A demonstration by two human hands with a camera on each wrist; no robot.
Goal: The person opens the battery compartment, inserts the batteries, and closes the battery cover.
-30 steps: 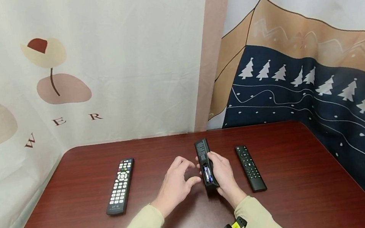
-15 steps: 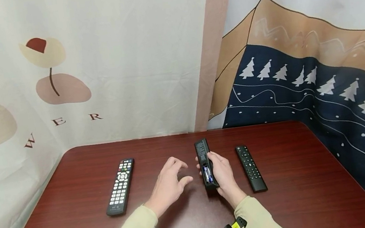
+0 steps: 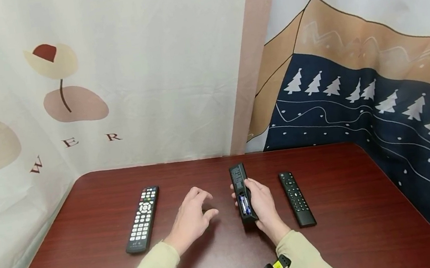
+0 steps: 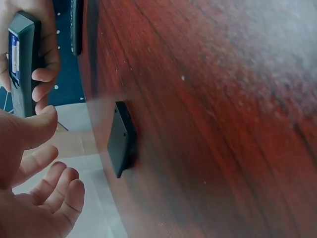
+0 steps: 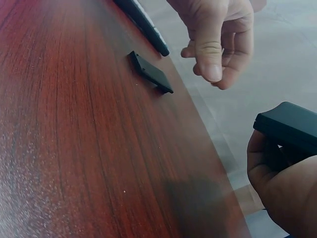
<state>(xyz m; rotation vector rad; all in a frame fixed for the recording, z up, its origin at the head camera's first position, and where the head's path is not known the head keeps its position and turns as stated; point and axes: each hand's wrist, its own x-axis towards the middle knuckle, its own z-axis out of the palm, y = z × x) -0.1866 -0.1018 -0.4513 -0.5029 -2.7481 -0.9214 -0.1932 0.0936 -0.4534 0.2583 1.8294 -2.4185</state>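
My right hand grips a black remote control, its back turned up. The battery bay is uncovered, and batteries with blue wrappers lie inside. To the left of it my left hand hovers over the table, fingers loosely bent and nothing between them. A black battery cover lies on the table near the left hand in the left wrist view. The right wrist view also shows this cover; in the head view the left hand appears to hide it.
A dark remote with white buttons lies face up on the left of the brown table. Another black remote lies face up to the right of my right hand. Printed curtains hang behind the table.
My left hand has drawn away from the held remote, leftward and slightly toward me. The right hand and its remote have stayed in place.
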